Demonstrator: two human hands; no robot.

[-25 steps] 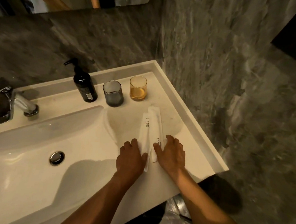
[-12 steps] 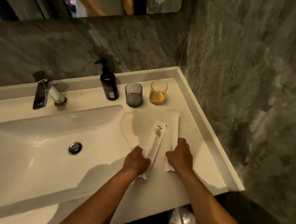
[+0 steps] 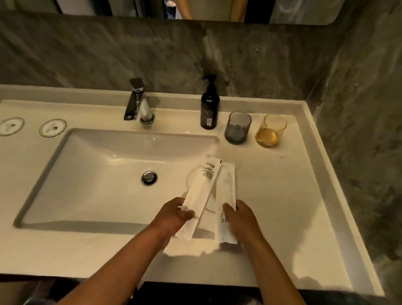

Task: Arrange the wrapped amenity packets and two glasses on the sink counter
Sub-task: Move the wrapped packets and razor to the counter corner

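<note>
A: How is each grip set?
B: The left hand (image 3: 175, 216) is closed on the left packet (image 3: 199, 195); the right hand (image 3: 242, 220) is closed on the right packet (image 3: 226, 201).
A: Where are the glasses?
B: The grey glass (image 3: 237, 128) and amber glass (image 3: 271, 131) are placed far right on the table (image 3: 287, 194).

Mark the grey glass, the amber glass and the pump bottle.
grey glass (image 3: 237, 128): head view, front wall.
amber glass (image 3: 270, 133): head view, front wall above the base.
pump bottle (image 3: 209, 111): head view, middle of the dark body.
</note>
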